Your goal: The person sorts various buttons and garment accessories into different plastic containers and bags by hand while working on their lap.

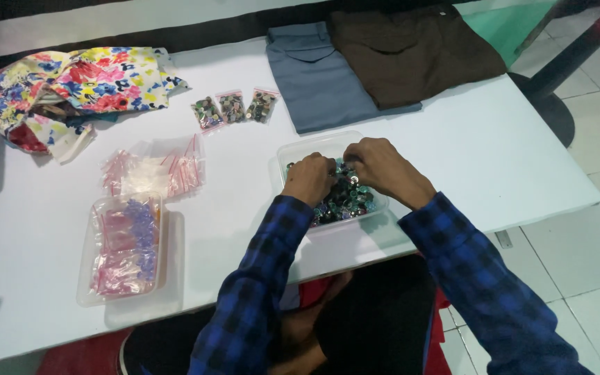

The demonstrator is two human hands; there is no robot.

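I am curling my left hand (pixel 308 178) and right hand (pixel 380 167) down into the clear tub (pixel 293 151) of dark buttons (pixel 345 198) at the table's near edge, fingers bunched, grip hidden, three filled bags (pixel 234 108) lying beyond.

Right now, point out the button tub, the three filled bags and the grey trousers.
button tub (pixel 293 149): head view, bare far-left rim.
filled bags (pixel 232 107): head view, middle bag's centre.
grey trousers (pixel 314 83): head view, folded cloth's middle.
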